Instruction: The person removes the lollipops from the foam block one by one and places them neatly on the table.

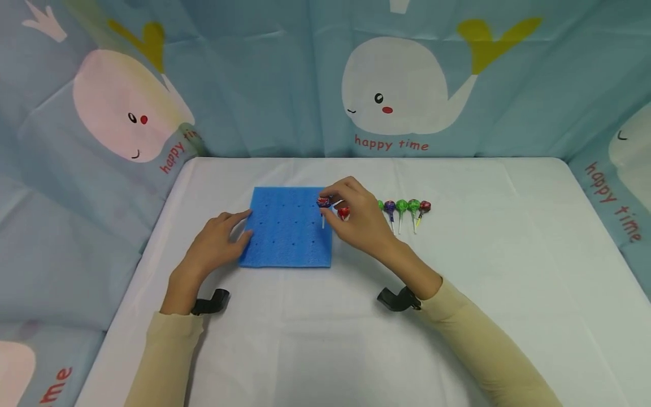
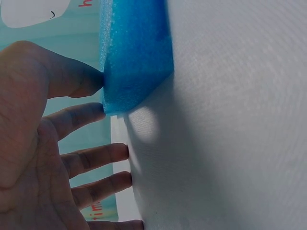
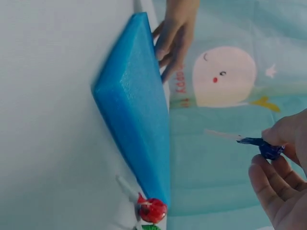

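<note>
A blue foam board with rows of small holes lies on the table. My left hand is at its left edge, thumb and fingers spread; in the left wrist view, fingertips touch the foam's side. Above the board's right part, my right hand pinches a lollipop by its wrapped head, the white stick pointing down. Its wrapper looks dark blue in the right wrist view, where the lollipop sits between thumb and fingertips. A red lollipop lies beside the board, partly behind my right hand in the head view.
Right of my right hand lies a row of wrapped lollipops: a purple one, green ones and a dark red one. A white cloth covers the table. Blue curtains with whale prints hang behind it and at both sides.
</note>
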### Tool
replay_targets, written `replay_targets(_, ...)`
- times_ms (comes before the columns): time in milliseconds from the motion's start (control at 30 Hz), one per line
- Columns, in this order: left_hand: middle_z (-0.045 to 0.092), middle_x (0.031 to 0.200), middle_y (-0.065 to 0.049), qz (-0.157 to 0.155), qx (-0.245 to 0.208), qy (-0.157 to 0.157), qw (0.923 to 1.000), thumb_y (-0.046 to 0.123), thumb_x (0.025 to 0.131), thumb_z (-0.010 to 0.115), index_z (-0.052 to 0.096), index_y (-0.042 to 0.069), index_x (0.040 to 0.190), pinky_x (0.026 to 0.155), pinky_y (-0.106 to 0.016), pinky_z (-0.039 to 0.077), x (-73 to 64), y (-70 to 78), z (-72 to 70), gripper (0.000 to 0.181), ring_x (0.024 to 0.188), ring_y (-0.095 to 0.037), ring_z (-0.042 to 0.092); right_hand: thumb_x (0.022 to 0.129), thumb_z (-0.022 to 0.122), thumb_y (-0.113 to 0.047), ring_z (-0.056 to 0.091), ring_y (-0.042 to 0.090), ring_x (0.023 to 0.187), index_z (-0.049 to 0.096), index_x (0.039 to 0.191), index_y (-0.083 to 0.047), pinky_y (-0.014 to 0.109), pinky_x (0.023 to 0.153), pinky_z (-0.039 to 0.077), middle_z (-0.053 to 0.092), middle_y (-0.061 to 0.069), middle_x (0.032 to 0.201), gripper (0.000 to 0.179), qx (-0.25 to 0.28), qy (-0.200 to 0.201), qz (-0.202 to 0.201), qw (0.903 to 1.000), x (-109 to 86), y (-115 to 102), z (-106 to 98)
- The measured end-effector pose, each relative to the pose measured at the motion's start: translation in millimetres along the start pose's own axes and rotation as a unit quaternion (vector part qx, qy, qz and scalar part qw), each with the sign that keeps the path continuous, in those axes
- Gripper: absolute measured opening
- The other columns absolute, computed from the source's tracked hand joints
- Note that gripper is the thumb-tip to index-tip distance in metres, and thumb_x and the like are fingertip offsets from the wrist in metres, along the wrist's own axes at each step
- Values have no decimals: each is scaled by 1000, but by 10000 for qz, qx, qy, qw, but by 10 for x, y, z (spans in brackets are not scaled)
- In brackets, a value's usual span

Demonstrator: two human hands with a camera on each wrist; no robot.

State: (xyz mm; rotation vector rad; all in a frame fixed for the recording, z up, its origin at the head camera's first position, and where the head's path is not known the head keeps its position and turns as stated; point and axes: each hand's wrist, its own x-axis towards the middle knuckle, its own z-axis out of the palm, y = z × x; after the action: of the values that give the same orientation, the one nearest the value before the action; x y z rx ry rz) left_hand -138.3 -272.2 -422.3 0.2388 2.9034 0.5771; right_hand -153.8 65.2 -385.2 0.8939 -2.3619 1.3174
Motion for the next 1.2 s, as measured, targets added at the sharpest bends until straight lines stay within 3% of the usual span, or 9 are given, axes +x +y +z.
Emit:
replay_targets(233, 49, 156, -31, 31, -2, 34, 10000, 31, 107, 55, 45, 9, 161, 116, -75, 39, -19, -14, -11, 59, 144, -56, 45, 95, 78, -7, 73, 21, 98, 71, 120, -3, 42, 83, 67, 68, 12, 115, 26, 108, 80, 177, 9998, -136, 50, -106)
replay_targets(667, 47, 157, -33, -3, -16, 16, 10000, 30, 107, 56, 44, 8, 161, 115, -76, 38, -36, -30, -72, 60, 144, -57, 43, 93, 78, -5, 71, 19, 101, 72, 120, -4, 36, 87, 67, 71, 9, 115, 27, 169, 249, 667, 9973, -302, 192, -359)
replay_targets(933, 47, 157, -32, 35, -108, -16, 9999, 30, 107, 55, 43, 9, 161, 115, -76, 39, -19, -23, -25, 60, 144, -56, 43, 91, 79, 1, 76, 20, 93, 74, 119, 0, 35, 85, 66, 70, 12, 113, 29, -76, 381, 680, 9969, -450, 334, -525)
replay_targets(1200, 47, 157, -32, -14, -66, -35, 10000, 30, 107, 55, 43, 9, 161, 115, -76, 39, -21, 2, -14, 60, 144, -56, 44, 91, 77, 4, 72, 23, 98, 73, 117, 1, 16, 88, 61, 68, 15, 115, 27, -79, 563, 838, 9949, -516, 459, -706)
